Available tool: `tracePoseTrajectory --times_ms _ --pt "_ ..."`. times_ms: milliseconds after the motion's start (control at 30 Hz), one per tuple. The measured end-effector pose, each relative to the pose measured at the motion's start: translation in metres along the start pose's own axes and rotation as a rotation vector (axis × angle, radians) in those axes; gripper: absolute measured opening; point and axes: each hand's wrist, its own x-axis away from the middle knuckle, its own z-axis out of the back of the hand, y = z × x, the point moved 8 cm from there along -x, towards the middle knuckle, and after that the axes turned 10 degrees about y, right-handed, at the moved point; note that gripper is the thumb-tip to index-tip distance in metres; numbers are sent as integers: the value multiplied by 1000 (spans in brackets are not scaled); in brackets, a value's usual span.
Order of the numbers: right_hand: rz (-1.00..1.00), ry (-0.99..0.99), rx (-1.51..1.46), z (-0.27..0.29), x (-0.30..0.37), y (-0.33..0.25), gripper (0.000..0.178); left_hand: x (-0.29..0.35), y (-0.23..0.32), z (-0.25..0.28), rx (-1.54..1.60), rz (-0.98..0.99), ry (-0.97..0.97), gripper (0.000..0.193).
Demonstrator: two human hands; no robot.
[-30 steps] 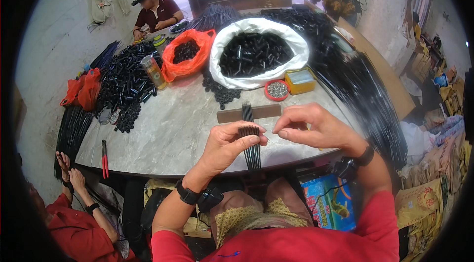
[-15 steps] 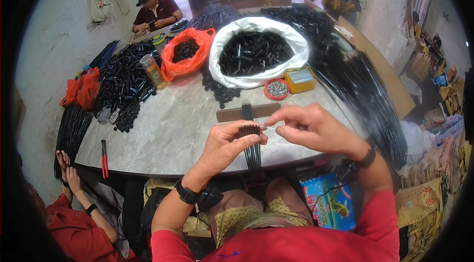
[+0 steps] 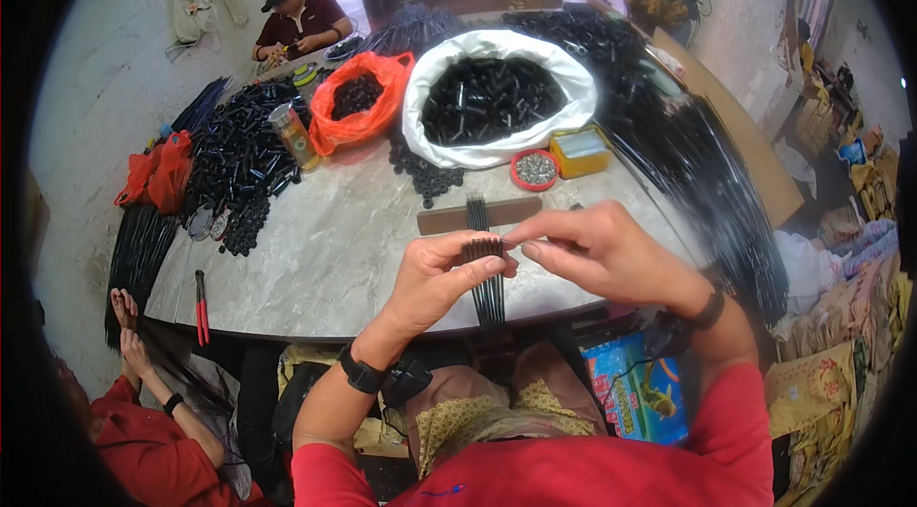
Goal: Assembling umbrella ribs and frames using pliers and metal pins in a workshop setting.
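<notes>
My left hand (image 3: 435, 273) is closed round a row of thin black rods (image 3: 489, 302), thumb across the front. The rods are lined up side by side, and their far ends lie across a brown wooden bar (image 3: 427, 221) on the table. At the right side of the row is my right hand (image 3: 602, 249), its index fingertip touching or nearly touching the rods beside my left fingertips. Its thumb and index finger are drawn together in a pinch. What lies between them is too small to make out.
Past the bar stand a white sack (image 3: 413, 125) of black tubes, a red bag (image 3: 330, 136) of small black parts, a red dish (image 3: 535, 171) of metal bits and a yellow box (image 3: 581, 163). Red-handled pliers (image 3: 202, 311) lie left. Rod bundles (image 3: 712, 182) cover the right side. Co-workers sit around.
My right hand has moved slightly left, up to the rods. The thin pale strand seen between its fingers and the rods no longer shows clearly. My left hand keeps its grip.
</notes>
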Motion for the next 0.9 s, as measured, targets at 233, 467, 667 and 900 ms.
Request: tracePoseTrajectory --times_ms 233,467,667,900 --pt "-121 -157 -265 -7 -2 18 23 1 3 -3 15 10 -29 20" --pt "-107 -182 -343 -10 -7 13 26 -1 6 -6 -98 -31 -101 17" --pt "-144 -218 -507 -17 -4 21 26 -2 8 -9 -81 -30 -120 15" --pt "-208 -198 -586 -21 -4 21 22 -2 4 -7 -69 -29 -114 17"
